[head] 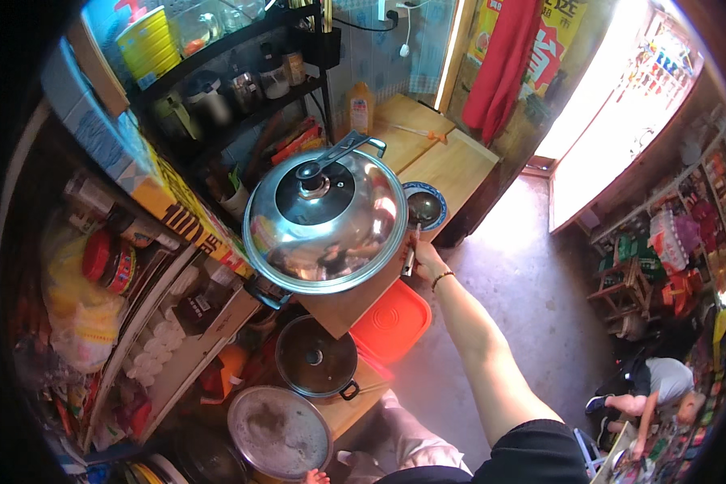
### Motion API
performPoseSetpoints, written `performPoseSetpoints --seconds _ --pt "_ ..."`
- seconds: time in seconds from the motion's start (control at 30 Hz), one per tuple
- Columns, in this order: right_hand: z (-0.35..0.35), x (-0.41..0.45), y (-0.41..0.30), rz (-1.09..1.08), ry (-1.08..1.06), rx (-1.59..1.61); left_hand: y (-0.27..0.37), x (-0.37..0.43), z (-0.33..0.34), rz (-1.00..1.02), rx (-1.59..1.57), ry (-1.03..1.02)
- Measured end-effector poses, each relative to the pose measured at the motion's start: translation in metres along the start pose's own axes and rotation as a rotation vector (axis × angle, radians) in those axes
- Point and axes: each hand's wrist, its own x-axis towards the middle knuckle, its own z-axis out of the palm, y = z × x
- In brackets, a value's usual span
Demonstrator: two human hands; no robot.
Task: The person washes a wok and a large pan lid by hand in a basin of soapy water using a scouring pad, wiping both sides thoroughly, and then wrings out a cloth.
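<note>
My right hand [427,260] grips the metal handle of a ladle [425,209]. The ladle's head rests in a blue-and-white bowl [444,204] at the edge of a wooden surface. Just left of that hand is a large wok with a shiny domed lid [351,236], which has a dark glass centre and a black knob. Only the fingertips of my left hand [316,477] show at the bottom edge, by the rim of a round metal lid [281,429]; its grip is hidden.
A dark lidded pot [314,357] and an orange-red plastic lid [396,317] sit below the wok. A black rack [248,115] with jars stands behind, near a yellow bottle [360,109]. Shelves of goods [151,327] line the left. Another person [665,381] bends at lower right.
</note>
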Motion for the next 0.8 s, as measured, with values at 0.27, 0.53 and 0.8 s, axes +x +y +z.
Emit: performPoseSetpoints --seconds 0.27,0.53,0.8 --pt "-0.023 0.077 -0.001 0.07 -0.059 0.216 -0.027 -0.032 0.042 0.013 0.214 0.026" --pt "-0.052 0.132 -0.01 -0.186 0.001 0.098 -0.037 -0.048 0.065 0.04 0.191 0.022" --pt "-0.116 0.036 0.062 -0.041 0.219 -0.216 -0.009 -0.077 0.037 0.12 0.163 0.084"
